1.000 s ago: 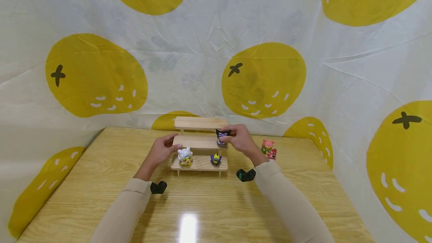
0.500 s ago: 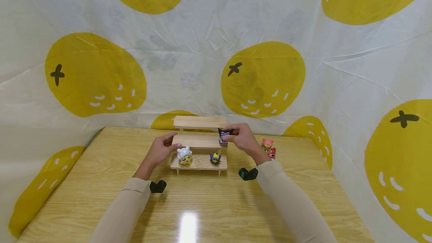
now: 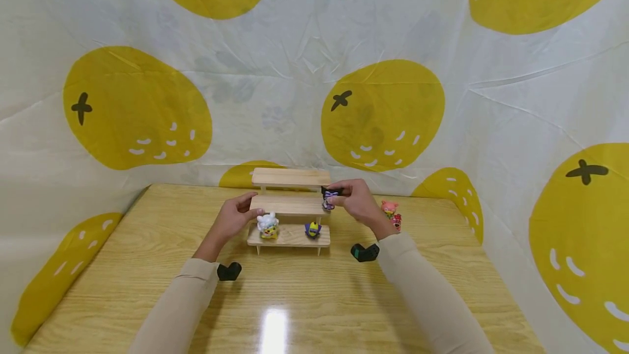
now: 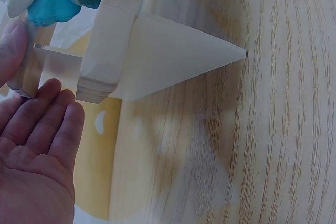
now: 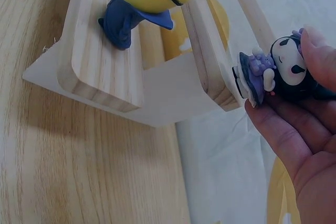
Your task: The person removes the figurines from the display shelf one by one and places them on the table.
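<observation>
A three-tier wooden display stand (image 3: 290, 206) stands on the table. My left hand (image 3: 232, 223) grips the left end of its middle board, thumb in front and fingers behind. At that board's right end, my right hand (image 3: 361, 201) pinches a black-and-purple figurine (image 5: 268, 72) between thumb and fingers. The figurine's base is close to the board; I cannot tell whether they touch. On the bottom board sit a white-and-yellow figurine (image 3: 267, 226) at the left and a yellow figurine in a blue cape (image 3: 312, 229) at the right.
To the right of the stand, a pink figurine (image 3: 389, 208) and a red figurine (image 3: 396, 222) are on the wooden table (image 3: 295, 299). A white cloth with yellow fruit (image 3: 275, 92) hangs behind and around the table. A dark wrist device (image 3: 365, 252) juts below the right sleeve.
My right hand has shifted slightly right with the black-and-purple figurine, along the middle board toward its right end. My left hand keeps its hold on the stand.
</observation>
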The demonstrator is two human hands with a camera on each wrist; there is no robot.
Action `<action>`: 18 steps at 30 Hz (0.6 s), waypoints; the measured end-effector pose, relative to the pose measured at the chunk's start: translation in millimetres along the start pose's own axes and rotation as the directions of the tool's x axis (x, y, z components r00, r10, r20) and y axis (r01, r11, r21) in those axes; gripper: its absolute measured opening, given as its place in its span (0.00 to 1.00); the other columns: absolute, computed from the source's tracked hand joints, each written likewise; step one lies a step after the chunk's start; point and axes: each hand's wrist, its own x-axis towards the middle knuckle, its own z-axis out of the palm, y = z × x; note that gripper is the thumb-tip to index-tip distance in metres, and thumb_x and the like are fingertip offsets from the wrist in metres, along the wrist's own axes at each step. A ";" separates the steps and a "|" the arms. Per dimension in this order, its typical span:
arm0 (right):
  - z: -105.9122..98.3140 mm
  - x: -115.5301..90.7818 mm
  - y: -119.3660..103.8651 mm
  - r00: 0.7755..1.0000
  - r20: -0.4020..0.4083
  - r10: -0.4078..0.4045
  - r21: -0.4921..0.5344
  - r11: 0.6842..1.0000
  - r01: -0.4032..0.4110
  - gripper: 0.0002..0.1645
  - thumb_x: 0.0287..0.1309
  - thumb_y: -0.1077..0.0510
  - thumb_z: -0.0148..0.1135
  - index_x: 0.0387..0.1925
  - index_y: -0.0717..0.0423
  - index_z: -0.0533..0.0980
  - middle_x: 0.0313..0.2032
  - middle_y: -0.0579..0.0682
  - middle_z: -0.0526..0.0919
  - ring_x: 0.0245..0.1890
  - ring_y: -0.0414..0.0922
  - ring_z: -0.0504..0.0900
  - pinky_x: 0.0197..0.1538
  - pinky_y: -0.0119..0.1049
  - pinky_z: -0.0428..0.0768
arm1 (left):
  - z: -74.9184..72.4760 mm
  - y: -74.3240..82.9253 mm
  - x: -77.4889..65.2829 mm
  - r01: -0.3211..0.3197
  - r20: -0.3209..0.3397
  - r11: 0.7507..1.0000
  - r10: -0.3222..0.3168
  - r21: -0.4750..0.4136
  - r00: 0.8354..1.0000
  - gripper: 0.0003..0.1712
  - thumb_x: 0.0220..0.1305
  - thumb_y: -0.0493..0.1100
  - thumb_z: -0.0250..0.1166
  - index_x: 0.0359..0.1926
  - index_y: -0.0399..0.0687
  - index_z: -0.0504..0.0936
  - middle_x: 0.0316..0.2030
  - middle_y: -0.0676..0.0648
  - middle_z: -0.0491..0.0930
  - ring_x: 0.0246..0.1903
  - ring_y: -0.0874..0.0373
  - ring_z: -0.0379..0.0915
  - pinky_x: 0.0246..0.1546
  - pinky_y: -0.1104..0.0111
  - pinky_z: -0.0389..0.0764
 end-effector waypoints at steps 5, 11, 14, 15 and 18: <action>-4.0 -1.5 1.8 1.000 -0.003 0.018 0.012 1.000 -0.018 0.17 0.67 0.66 0.67 0.57 0.62 0.84 0.44 0.64 0.90 0.17 0.39 0.64 0.21 0.33 0.62 | 0.0 -1.4 1.7 -0.006 0.002 1.000 0.006 0.009 1.000 0.40 0.72 0.50 0.69 0.77 0.40 0.67 0.76 0.31 0.63 0.75 0.36 0.63 0.71 0.44 0.72; -9.4 -3.4 4.9 0.999 0.012 0.044 0.028 0.999 -0.044 0.17 0.68 0.63 0.67 0.57 0.57 0.84 0.40 0.61 0.90 0.10 0.41 0.53 0.16 0.34 0.59 | -0.7 -0.6 1.4 -0.005 -0.001 1.000 0.006 0.021 1.000 0.40 0.72 0.50 0.69 0.77 0.40 0.67 0.76 0.31 0.63 0.75 0.35 0.62 0.72 0.43 0.71; -11.9 -4.6 5.9 0.998 0.021 0.062 0.042 0.997 -0.063 0.17 0.69 0.62 0.66 0.58 0.57 0.84 0.40 0.61 0.90 0.10 0.41 0.52 0.16 0.34 0.58 | -0.5 -0.2 1.5 -0.010 0.002 1.000 0.010 0.022 1.000 0.41 0.72 0.50 0.69 0.77 0.39 0.66 0.76 0.30 0.63 0.75 0.35 0.62 0.72 0.43 0.70; -12.5 -4.9 6.2 0.998 0.023 0.067 0.044 0.997 -0.068 0.18 0.70 0.62 0.66 0.58 0.57 0.84 0.40 0.61 0.90 0.10 0.41 0.52 0.16 0.34 0.59 | -0.5 -0.1 1.4 -0.011 0.002 1.000 0.011 0.023 1.000 0.41 0.72 0.50 0.69 0.78 0.39 0.66 0.76 0.31 0.62 0.76 0.35 0.62 0.73 0.43 0.70; -13.9 -6.4 6.3 0.997 0.024 0.079 0.059 0.995 -0.080 0.18 0.70 0.63 0.66 0.59 0.58 0.83 0.41 0.60 0.90 0.11 0.41 0.53 0.16 0.34 0.59 | -0.6 -0.3 1.2 -0.008 0.004 1.000 0.008 0.025 1.000 0.41 0.72 0.50 0.69 0.78 0.39 0.65 0.76 0.31 0.62 0.76 0.35 0.61 0.73 0.43 0.70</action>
